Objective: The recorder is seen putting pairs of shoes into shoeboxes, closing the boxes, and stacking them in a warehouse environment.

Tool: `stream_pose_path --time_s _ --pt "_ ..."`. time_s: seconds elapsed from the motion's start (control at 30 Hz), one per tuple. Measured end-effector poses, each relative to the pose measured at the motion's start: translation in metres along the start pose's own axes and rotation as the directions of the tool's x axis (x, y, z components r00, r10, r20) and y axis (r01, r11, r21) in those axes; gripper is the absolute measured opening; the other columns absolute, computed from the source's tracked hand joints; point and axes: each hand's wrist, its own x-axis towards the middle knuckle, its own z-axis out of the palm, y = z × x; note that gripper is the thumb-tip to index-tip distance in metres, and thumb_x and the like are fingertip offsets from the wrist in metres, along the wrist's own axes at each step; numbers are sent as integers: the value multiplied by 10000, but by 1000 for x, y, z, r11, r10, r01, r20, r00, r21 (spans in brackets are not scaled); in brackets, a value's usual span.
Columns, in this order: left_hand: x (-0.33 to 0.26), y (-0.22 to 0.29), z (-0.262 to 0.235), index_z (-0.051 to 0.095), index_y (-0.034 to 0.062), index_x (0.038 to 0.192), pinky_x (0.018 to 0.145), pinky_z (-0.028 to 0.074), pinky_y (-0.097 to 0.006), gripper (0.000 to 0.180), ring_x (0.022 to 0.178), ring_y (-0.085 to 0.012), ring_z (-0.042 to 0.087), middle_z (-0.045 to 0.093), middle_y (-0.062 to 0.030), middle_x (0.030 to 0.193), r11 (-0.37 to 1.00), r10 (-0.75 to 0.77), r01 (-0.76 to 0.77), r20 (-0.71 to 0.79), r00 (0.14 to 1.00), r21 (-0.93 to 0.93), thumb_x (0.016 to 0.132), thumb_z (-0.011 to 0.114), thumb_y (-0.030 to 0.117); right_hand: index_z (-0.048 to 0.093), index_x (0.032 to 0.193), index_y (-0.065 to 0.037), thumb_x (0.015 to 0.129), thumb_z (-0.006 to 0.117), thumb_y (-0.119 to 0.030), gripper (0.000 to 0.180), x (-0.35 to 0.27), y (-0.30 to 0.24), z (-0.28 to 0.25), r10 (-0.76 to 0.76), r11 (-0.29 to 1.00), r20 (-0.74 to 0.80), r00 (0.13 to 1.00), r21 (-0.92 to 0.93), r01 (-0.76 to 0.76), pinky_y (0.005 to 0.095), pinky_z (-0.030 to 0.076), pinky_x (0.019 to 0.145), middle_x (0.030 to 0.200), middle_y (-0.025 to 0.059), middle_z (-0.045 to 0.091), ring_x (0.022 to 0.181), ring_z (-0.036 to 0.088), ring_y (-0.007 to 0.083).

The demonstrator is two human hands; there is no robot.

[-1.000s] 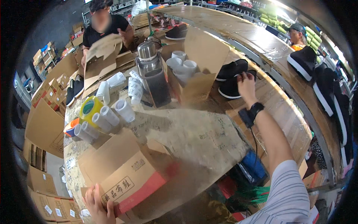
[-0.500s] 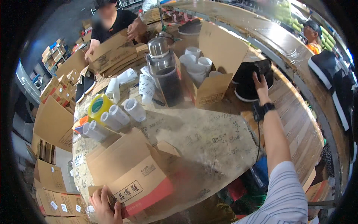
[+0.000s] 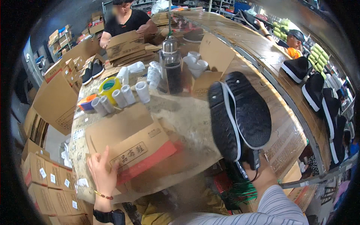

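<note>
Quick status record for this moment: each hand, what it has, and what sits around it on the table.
left hand: flat on the cardboard box, near its front edge
right hand: mostly hidden, gripping a pair of black shoes raised above the table
table: worn, speckled top
behind box: white tape cores, yellow tape roll, lidded jar
others: person folding cardboard across the table
</note>
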Motion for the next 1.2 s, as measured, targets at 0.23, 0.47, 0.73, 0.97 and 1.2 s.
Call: stream_pose_path --time_s 0.23,0.47,0.73,0.97,1.2 --pt "-57 -13 35 604 209 1230 899 289 -458 479 965 -265 460 519 -70 987 984 81 -29 -298 951 175 757 666 181 582 1085 -62 942 470 -181 217 -81 76 77 235 970 161 959 20 -241 338 484 843 1082 78 616 927 612 203" --pt "-64 72 -2 542 2 1255 1000 362 -350 422 1140 -225 475 594 -123 1143 358 -24 238 246 969 -903 833 535 11 583 1059 -56 933 478 -148 188 -103 101 111 326 944 223 918 -22 -330 329 482 837 1078 82 615 921 610 197" --pt "-1 19 -25 570 105 1236 757 474 -379 507 828 -276 594 612 -107 936 849 41 -386 -682 730 -362 751 629 -33 584 1029 -50 923 487 -110 156 -48 82 117 269 963 118 956 -42 -265 319 480 831 1074 85 615 916 607 189" --pt "-20 -19 31 703 70 969 787 501 -360 267 888 -280 597 621 -112 920 877 176 -354 -467 866 -326 726 601 30 504 797 -10 780 620 71 143 23 102 205 -413 568 358 838 -618 544 302 453 816 1033 116 616 940 580 170" --pt "-27 -52 -11 697 141 754 660 496 -328 23 643 -214 584 636 -16 724 874 322 -465 -551 770 -140 748 688 121 584 818 -39 703 714 -63 175 59 122 209 -153 61 842 517 -514 856 372 485 730 911 110 616 854 585 302"
